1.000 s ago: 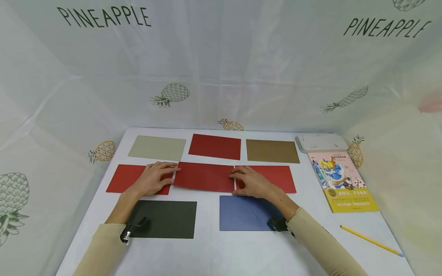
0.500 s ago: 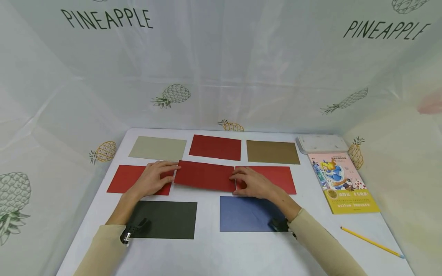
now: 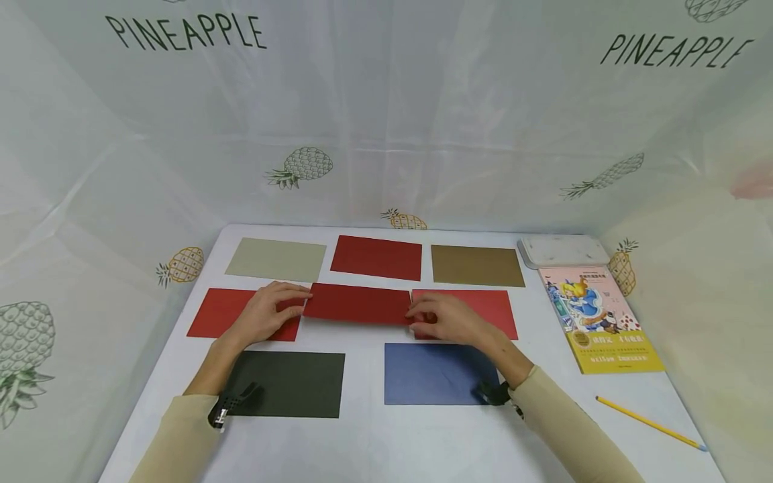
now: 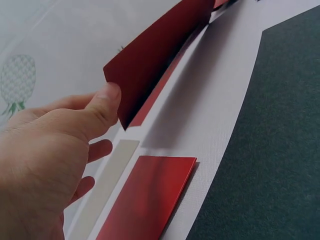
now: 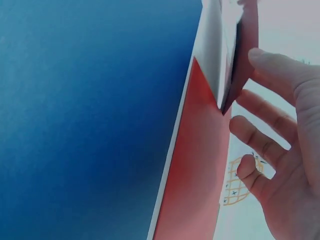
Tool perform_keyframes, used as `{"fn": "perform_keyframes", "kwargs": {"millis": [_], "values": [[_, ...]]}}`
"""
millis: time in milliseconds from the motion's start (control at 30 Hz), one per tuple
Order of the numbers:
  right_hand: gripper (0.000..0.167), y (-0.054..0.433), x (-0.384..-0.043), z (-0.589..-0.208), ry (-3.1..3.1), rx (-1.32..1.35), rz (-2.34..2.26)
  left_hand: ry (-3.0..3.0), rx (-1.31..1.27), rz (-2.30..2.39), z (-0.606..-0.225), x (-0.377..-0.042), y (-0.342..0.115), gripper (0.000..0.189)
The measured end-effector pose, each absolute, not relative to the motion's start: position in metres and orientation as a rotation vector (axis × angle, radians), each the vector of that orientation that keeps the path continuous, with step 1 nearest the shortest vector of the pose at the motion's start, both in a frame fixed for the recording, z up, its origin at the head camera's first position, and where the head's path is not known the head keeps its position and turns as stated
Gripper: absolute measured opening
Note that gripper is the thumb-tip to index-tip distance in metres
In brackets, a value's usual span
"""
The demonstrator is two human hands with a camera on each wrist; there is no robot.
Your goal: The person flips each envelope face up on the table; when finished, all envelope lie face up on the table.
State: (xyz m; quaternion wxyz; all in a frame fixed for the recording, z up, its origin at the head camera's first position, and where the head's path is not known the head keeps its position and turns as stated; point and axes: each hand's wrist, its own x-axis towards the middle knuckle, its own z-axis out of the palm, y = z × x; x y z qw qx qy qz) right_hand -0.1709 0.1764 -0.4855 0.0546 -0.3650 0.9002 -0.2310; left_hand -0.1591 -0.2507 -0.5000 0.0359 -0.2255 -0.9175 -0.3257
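Both hands hold a dark red card (image 3: 359, 305) between them in the middle of the table, tilted and raised off the surface at its near side. My left hand (image 3: 262, 314) pinches its left end; the left wrist view shows the thumb on the face of the card (image 4: 150, 57). At the right end my right hand (image 3: 447, 318) pinches it, and in the right wrist view the other fingers of that hand (image 5: 295, 130) are spread. Below the hands lie a red card (image 3: 214, 314) on the left and a lighter red card (image 3: 489, 314) on the right.
A beige card (image 3: 274, 259), another red card (image 3: 377, 257) and a brown card (image 3: 477, 265) form the back row. Nearer are a dark green card (image 3: 296, 386) and a blue card (image 3: 429, 376). At right lie a white case (image 3: 564, 251), a book (image 3: 598, 315) and a pencil (image 3: 649, 422).
The held card has tilted further, its near edge rising toward the back. My right hand has shifted slightly right; the left has barely moved.
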Motion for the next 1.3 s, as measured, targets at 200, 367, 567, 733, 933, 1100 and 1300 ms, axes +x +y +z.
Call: {"fn": "perform_keyframes", "kwargs": {"millis": [200,367,567,733,933,1100,1300], "values": [[0.025,0.174,-0.171,-0.48,2.781,-1.05,-0.792,-2.779,-0.695,-1.037,-0.5,-0.157,-0.252,0.036],[0.024,0.173,-0.174,-0.474,2.821,-1.051,-0.869,-2.763,-0.675,-1.027,-0.5,-0.158,-0.253,0.032],[0.023,0.17,-0.176,-0.467,2.855,-1.08,-0.95,-2.743,-0.655,-1.053,-0.497,-0.159,-0.251,0.03],[0.019,0.167,-0.179,-0.463,2.861,-1.063,-1.002,-2.743,-0.624,-1.051,-0.494,-0.16,-0.251,0.025],[0.018,0.166,-0.183,-0.461,2.881,-1.054,-1.098,-2.688,-0.621,-1.051,-0.493,-0.162,-0.251,0.02],[0.016,0.164,-0.187,-0.46,2.903,-1.042,-1.132,-2.639,-0.597,-1.065,-0.492,-0.162,-0.249,0.018],[0.018,0.161,-0.189,-0.46,2.937,-1.007,-1.155,-2.627,-0.574,-1.059,-0.494,-0.161,-0.246,0.02]]}}
